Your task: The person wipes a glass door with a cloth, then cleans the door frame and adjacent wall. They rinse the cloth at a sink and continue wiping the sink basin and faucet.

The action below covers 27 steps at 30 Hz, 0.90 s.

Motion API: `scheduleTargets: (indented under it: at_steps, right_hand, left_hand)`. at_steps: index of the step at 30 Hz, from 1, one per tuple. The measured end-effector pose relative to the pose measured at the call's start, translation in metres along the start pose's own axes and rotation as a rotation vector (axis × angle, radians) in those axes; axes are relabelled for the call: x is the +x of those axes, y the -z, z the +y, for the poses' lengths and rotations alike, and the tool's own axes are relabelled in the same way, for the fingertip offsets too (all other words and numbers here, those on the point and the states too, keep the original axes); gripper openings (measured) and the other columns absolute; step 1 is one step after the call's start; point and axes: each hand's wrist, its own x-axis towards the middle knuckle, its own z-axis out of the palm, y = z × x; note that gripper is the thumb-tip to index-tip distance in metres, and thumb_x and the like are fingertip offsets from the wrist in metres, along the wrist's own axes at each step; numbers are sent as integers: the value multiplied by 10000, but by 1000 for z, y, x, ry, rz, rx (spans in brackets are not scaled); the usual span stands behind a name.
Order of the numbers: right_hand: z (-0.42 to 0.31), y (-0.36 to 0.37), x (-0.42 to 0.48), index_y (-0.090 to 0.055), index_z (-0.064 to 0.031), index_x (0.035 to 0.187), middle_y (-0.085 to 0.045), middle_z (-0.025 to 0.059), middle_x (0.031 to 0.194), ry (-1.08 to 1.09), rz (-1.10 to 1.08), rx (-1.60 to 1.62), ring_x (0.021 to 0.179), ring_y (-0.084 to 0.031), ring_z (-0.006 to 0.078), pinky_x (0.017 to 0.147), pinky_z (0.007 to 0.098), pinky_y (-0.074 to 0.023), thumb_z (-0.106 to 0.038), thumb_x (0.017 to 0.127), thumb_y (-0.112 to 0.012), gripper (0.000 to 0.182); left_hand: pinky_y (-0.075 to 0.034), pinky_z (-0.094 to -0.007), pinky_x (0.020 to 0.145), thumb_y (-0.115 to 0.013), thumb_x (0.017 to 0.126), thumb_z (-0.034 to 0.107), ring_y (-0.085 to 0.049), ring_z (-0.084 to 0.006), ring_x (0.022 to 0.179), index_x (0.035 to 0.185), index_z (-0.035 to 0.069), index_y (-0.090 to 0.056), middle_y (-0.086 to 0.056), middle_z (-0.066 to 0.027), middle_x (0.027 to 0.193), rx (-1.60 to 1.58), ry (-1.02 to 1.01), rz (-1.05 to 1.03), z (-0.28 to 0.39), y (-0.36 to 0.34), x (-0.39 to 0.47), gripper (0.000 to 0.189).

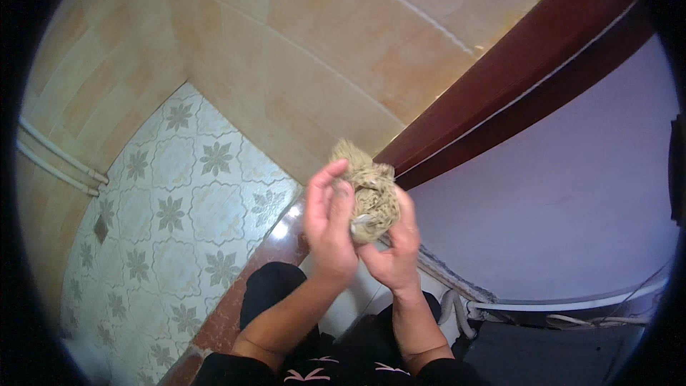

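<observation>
A bunched, tan textured cloth point(372, 201) is cupped between my two hands at the middle of the view. My left hand point(332, 225) lies along its left side, with the thumb and curled fingers at its edge. My right hand point(399, 244) supports it from the right and below, its fingers partly hidden behind the cloth. Part of the cloth sticks up above my fingertips. Small white patches show on it.
A dark red door frame point(514, 75) runs up to the right beside a tiled wall point(300, 64). A reddish stone threshold point(257, 257) borders the patterned tile floor point(187, 209). Pipes point(458, 313) and a dark box-like object point(552, 354) are at lower right. Two pipes point(59, 158) follow the left wall.
</observation>
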Motion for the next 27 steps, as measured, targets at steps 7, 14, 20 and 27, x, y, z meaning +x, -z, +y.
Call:
scheduleTargets:
  at_steps: [7, 14, 20, 27]
  right_hand:
    - [32, 32, 1, -518, 21, 1209, -467, 122, 1222, -233, 409, 451, 942, -553, 160, 805, 263, -478, -17, 828, -615, 395]
    - [58, 12, 9, -484, -34, 1132, -414, 84, 1136, -8, 456, 116, 926, -535, 172, 776, 261, -481, 47, 813, -630, 361]
    - [57, 1, 16, -445, -63, 1080, -504, 57, 933, -117, 626, 413, 656, -531, 104, 552, 251, -485, 12, 891, -575, 242]
    - [68, 5, 14, -417, -73, 1043, -479, 54, 879, -166, 649, 404, 603, -510, 105, 517, 234, -473, -25, 901, -585, 224]
  left_hand:
    - [-430, -380, 982, -532, 951, 193, -546, -293, 1118, 1396, 1, -365, -476, -191, 1322, 346, -956, -378, 43, -108, 90, 513]
    - [-402, -399, 969, -463, 945, 158, -530, -323, 1128, 1298, -21, -506, -556, -190, 1244, 621, -809, -271, -50, -35, 64, 398]
    - [-379, -391, 996, -401, 949, 162, -524, -306, 1131, 1250, 40, -565, -580, -153, 1218, 638, -232, 226, -152, 41, 9, 364]
    - [-439, -344, 911, -429, 921, 164, -586, -247, 949, 1190, 86, -617, -619, -134, 1056, 627, 222, 403, -254, 147, 6, 338]
